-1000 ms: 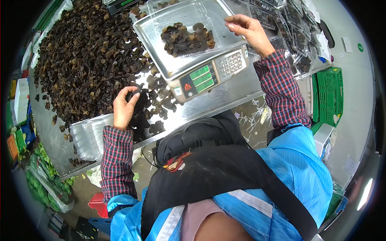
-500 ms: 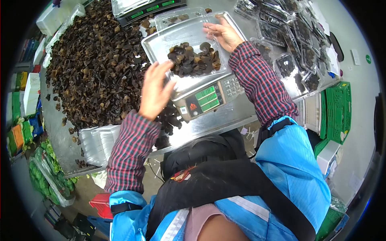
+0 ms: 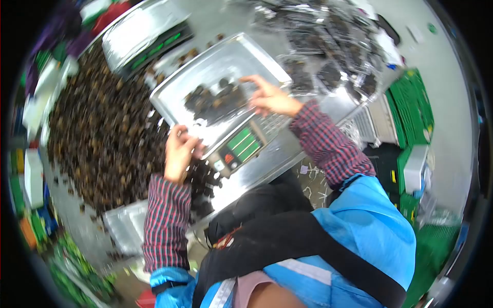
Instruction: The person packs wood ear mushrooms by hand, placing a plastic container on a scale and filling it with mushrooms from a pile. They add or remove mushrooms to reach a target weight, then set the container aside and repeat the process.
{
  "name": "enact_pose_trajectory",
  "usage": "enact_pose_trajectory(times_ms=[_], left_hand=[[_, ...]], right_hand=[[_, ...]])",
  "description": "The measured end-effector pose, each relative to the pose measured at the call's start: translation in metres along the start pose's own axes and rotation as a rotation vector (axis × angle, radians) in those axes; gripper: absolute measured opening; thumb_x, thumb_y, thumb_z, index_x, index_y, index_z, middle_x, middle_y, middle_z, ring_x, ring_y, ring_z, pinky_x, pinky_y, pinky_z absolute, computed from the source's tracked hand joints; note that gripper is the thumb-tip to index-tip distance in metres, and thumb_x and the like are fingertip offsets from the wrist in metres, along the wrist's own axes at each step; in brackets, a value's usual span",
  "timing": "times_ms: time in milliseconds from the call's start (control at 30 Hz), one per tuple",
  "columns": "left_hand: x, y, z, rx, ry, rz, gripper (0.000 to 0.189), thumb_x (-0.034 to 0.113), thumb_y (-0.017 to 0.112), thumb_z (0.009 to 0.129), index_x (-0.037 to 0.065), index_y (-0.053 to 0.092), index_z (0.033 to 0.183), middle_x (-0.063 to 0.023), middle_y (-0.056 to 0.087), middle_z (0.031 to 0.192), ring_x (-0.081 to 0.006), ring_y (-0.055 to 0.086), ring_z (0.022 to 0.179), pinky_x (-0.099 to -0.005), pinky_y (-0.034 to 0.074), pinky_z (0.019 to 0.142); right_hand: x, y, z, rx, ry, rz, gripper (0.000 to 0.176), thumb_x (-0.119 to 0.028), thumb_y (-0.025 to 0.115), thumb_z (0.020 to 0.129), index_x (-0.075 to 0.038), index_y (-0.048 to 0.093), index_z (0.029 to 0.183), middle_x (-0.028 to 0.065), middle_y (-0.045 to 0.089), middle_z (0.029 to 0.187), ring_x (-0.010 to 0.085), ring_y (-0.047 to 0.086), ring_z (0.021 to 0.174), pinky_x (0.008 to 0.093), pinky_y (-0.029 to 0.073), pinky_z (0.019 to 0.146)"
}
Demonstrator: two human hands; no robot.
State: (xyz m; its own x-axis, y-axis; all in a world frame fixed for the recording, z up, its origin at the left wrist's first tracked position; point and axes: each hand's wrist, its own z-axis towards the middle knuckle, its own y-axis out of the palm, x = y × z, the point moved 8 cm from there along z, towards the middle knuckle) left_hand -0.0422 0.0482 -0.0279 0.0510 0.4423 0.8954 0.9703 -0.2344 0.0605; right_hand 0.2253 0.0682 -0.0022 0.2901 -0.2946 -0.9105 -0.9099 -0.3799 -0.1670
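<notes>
On the steel tray of a digital scale (image 3: 233, 149) lies a clear plastic box (image 3: 218, 119) of dark, curled mushrooms that look like wood ear (image 3: 215, 100). Motion blur and glare make the box's edges hard to follow. My left hand (image 3: 181, 151) is at its near left corner, fingers bent together around the edge. At the right side is my right hand (image 3: 269, 98), with its index finger stretched over the box's edge and the thumb and other fingers bent below. The scale's green displays are lit, but their digits are blurred.
A large heap of loose mushrooms (image 3: 108, 138) covers the left of the steel table. A second scale (image 3: 146, 41) stands behind. Filled clear boxes (image 3: 328, 46) are piled at the back right, stacked empty ones (image 3: 126, 226) at the near left. Green crates (image 3: 411, 108) stand on the right.
The raised lid behind the box no longer shows there. Both hands have drawn in at the box's sides, their fingers more bent. The whole view has turned and shifted.
</notes>
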Motion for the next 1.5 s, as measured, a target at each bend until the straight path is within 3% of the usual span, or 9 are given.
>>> enact_pose_trajectory(times_ms=[167, 300, 633, 800, 867, 1000, 1100, 1367, 1500], left_hand=[[0.0, 0.005, 0.01, 0.03, -0.018, -0.105, 0.022, -0.002, 0.057, 0.087, 0.006, 0.044, 0.103, -0.0053, 0.061, 0.08, -0.0056, 0.051, 0.052, -0.0176, 0.034, 0.039], [0.026, 0.036, 0.009, -0.102, 0.016, -0.118, 0.023, 0.007, 0.059, 0.091, 0.006, 0.045, 0.109, -0.0054, 0.062, 0.084, -0.007, 0.053, 0.057, -0.0181, 0.035, 0.044], [0.049, 0.068, 0.022, -0.074, -0.011, -0.146, 0.024, 0.016, 0.062, 0.092, 0.006, 0.055, 0.112, -0.0036, 0.06, 0.093, -0.0096, 0.055, 0.075, -0.0235, 0.045, 0.063], [0.022, 0.016, 0.004, 0.092, -0.009, -0.189, 0.019, 0.009, 0.059, 0.093, 0.005, 0.056, 0.111, -0.0041, 0.063, 0.093, -0.0085, 0.057, 0.074, -0.0214, 0.045, 0.062], [0.018, -0.006, -0.01, 0.181, 0.004, -0.176, 0.02, 0.013, 0.06, 0.093, 0.006, 0.056, 0.111, -0.0037, 0.063, 0.092, -0.0081, 0.056, 0.071, -0.0213, 0.045, 0.06], [0.022, -0.056, -0.049, 0.376, 0.109, -0.118, 0.025, 0.019, 0.064, 0.091, 0.005, 0.057, 0.11, -0.0019, 0.058, 0.089, -0.0076, 0.05, 0.065, -0.022, 0.041, 0.057], [0.017, -0.111, -0.105, 0.616, 0.122, -0.096, 0.028, 0.02, 0.065, 0.091, 0.005, 0.058, 0.114, 0.0002, 0.058, 0.09, -0.0069, 0.05, 0.073, -0.0226, 0.041, 0.062], [-0.077, -0.273, -0.284, 1.247, 0.245, 0.017, 0.02, 0.007, 0.061, 0.091, 0.003, 0.06, 0.11, -0.0018, 0.061, 0.103, -0.0084, 0.055, 0.093, -0.0227, 0.043, 0.075], [-0.117, -0.304, -0.325, 1.291, 0.29, -0.02, 0.017, 0.004, 0.061, 0.09, 0.001, 0.061, 0.107, -0.0031, 0.061, 0.102, -0.0085, 0.054, 0.088, -0.0231, 0.044, 0.077]], right_hand=[[0.031, 0.007, 0.003, 0.098, 0.149, 0.353, 0.062, -0.005, 0.051, 0.088, 0.004, 0.028, 0.144, 0.0071, 0.065, 0.075, 0.0066, 0.054, 0.054, 0.021, 0.047, 0.047], [0.03, -0.021, -0.01, 0.154, 0.094, 0.58, 0.052, -0.005, 0.052, 0.089, 0.005, 0.038, 0.138, 0.0078, 0.064, 0.072, 0.0071, 0.053, 0.051, 0.0221, 0.043, 0.045], [0.014, -0.361, -0.043, 0.709, -0.339, 0.73, 0.016, -0.001, 0.05, 0.088, 0.004, 0.059, 0.1, 0.0111, 0.068, 0.08, 0.0146, 0.065, 0.066, 0.0221, 0.053, 0.055], [0.011, -0.473, -0.002, 0.915, -0.34, 0.912, 0.022, -0.008, 0.051, 0.092, 0.008, 0.057, 0.106, 0.0207, 0.066, 0.1, 0.0234, 0.067, 0.085, 0.0327, 0.057, 0.064], [0.005, -0.469, 0.011, 1.064, -0.071, 0.586, 0.028, -0.009, 0.054, 0.092, 0.008, 0.056, 0.114, 0.0199, 0.064, 0.108, 0.0263, 0.067, 0.093, 0.0345, 0.058, 0.063], [-0.018, -0.377, 0.073, 0.698, -0.038, 0.107, 0.051, -0.013, 0.067, 0.085, 0.001, 0.049, 0.132, 0.0086, 0.065, 0.099, 0.0117, 0.062, 0.085, 0.0257, 0.052, 0.064], [-0.08, -0.219, 0.093, 0.366, -0.168, -0.231, 0.039, -0.019, 0.06, 0.09, -0.002, 0.058, 0.125, 0.0032, 0.064, 0.102, 0.0111, 0.059, 0.085, 0.0259, 0.046, 0.077], [-0.148, 0.243, 0.02, -0.515, -1.025, -0.591, 0.033, -0.006, 0.066, 0.078, -0.004, 0.062, 0.112, 0.0109, 0.063, 0.107, 0.0286, 0.062, 0.097, 0.036, 0.052, 0.082], [-0.119, 0.415, -0.027, -0.706, -1.461, -0.764, 0.028, -0.012, 0.062, 0.076, -0.004, 0.062, 0.103, 0.0076, 0.061, 0.106, 0.0212, 0.057, 0.106, 0.0337, 0.048, 0.082]])
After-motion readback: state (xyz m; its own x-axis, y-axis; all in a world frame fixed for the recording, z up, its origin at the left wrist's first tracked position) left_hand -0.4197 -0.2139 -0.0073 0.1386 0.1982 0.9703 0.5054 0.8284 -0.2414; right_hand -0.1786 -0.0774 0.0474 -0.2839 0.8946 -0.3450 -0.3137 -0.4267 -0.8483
